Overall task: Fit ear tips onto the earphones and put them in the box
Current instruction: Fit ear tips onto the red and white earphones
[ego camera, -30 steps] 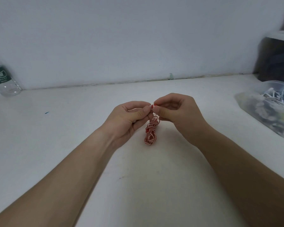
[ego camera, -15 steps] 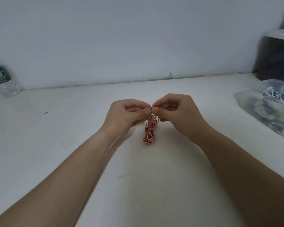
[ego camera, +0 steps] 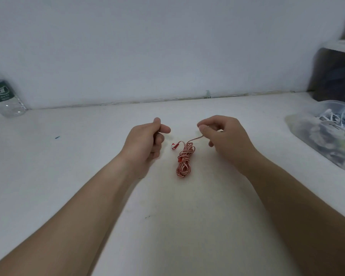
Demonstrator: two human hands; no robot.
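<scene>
one red-white earphone bundle [ego camera: 184, 160] lies on the white table [ego camera: 68, 156] between the hands, its long axis running from the person toward the wall. one earbud [ego camera: 174, 146] points left. the right hand [ego camera: 225, 140] pinches a loose strand. the left hand [ego camera: 145, 142] has curled fingers; if it holds something, i cannot tell. one clear box [ego camera: 307, 136] stands at the right edge, with free table around the bundle.

Two hands are in view, a left hand [ego camera: 145, 140] and a right hand [ego camera: 225, 136]. The counter [ego camera: 88, 156] carries one earphone bundle [ego camera: 184, 160] with one earbud [ego camera: 174, 146] showing, one water bottle [ego camera: 3, 96] and one clear box [ego camera: 299, 132], its contents too tangled to count
</scene>
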